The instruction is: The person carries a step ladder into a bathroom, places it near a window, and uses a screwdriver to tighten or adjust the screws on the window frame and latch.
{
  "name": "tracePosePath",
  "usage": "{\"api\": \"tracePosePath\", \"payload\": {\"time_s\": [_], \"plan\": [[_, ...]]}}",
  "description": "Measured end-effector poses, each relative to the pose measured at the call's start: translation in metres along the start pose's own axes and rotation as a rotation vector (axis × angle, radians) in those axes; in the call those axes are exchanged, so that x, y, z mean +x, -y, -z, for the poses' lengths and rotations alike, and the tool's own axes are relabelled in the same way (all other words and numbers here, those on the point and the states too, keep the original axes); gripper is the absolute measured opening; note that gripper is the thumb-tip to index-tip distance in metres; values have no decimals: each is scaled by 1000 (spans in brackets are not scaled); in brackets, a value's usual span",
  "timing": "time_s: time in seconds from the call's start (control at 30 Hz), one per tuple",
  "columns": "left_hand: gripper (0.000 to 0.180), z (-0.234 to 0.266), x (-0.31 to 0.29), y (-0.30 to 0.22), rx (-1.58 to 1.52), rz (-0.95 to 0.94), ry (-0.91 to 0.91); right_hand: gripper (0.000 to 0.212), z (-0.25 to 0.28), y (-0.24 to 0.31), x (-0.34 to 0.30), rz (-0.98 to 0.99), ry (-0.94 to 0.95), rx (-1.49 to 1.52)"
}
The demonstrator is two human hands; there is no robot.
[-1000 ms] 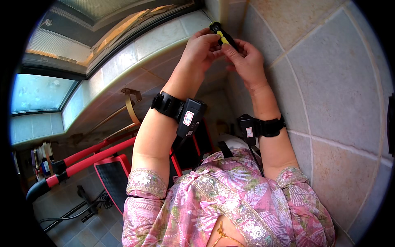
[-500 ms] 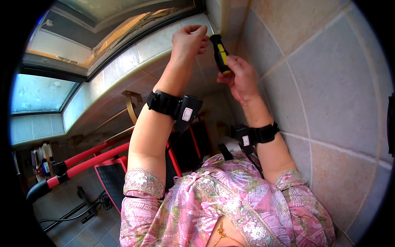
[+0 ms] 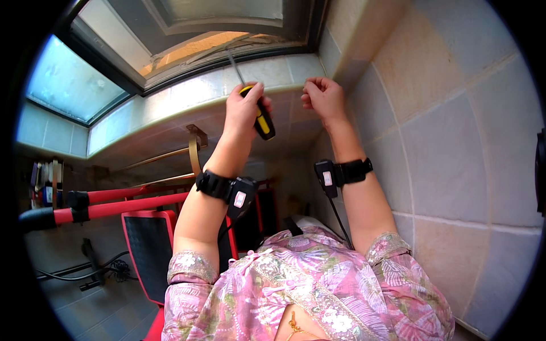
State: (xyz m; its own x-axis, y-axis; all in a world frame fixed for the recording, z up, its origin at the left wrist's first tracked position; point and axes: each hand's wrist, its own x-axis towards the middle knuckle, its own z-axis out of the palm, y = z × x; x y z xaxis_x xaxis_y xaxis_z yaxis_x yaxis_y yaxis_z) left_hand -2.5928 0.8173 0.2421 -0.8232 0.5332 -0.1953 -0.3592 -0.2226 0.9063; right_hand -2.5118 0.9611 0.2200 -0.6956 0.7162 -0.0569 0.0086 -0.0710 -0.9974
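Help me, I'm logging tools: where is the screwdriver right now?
In the head view, the screwdriver is in the left hand, above and left of centre, its shaft pointing up toward the window frame.

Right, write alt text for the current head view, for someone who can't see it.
A person's left-hand grip holds a black-and-yellow-handled screwdriver, its thin metal shaft pointing up toward a dark-framed glass window above a pale tiled sill. The right-hand grip, loosely curled, is raised to the right, near a grey-and-beige tiled wall.
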Motion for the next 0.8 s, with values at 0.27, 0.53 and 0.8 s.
{"api": "tracePosePath", "payload": {"time_s": [0.27, 0.53, 0.8], "plan": [[19, 83, -41, -7, -70, -46, -97, 23, -11, -32, 97, 207, -296, -750], [18, 134, -59, 1, -219, -62, -168, 25, -23, -6, 91, 265, -441, -1165], [20, 142, -44, 10, -237, -98, -137, 29, -27, -2, 86, 288, -508, -1254]]}}
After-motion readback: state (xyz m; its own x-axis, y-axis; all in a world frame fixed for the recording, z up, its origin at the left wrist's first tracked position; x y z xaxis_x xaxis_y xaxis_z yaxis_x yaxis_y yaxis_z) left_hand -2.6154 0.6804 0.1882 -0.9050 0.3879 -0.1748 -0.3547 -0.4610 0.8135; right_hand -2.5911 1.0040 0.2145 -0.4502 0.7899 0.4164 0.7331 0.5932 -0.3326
